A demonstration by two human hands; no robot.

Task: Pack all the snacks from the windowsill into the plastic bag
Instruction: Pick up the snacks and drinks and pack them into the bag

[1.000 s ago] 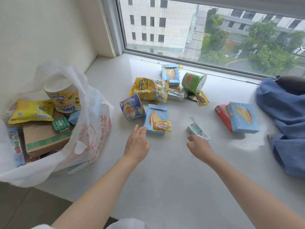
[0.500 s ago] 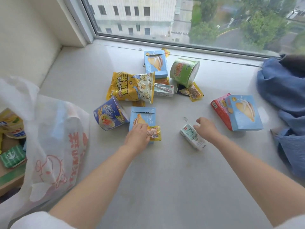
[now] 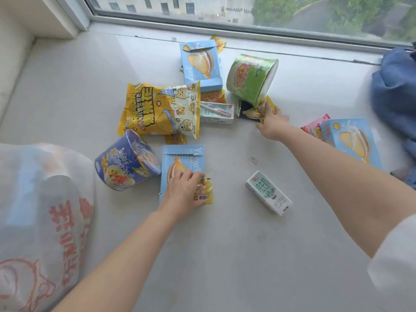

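Snacks lie scattered on the grey windowsill [image 3: 225, 244]. My left hand [image 3: 182, 194] rests on a light blue biscuit box [image 3: 186, 158], fingers closing on a small yellow sachet [image 3: 206, 192] lying on it. My right hand [image 3: 271, 123] reaches far to a small yellow packet [image 3: 252, 112] under the tipped green noodle cup [image 3: 249, 78] and pinches it. A white milk carton [image 3: 269, 192] lies between my arms. The white plastic bag [image 3: 42, 210] with red print bulges at the left edge.
A blue noodle cup [image 3: 126, 161] lies on its side beside the bag. A yellow popcorn bag [image 3: 161, 111], a second milk carton [image 3: 216, 112], another blue box [image 3: 202, 64] and a blue and red box pair [image 3: 351, 140] lie around. Blue cloth [image 3: 396, 93] lies at the right.
My right hand left the milk carton and reached forward to the packet under the green cup. My left hand settled on the sachet. The view moved closer, pushing the bag toward the left edge.
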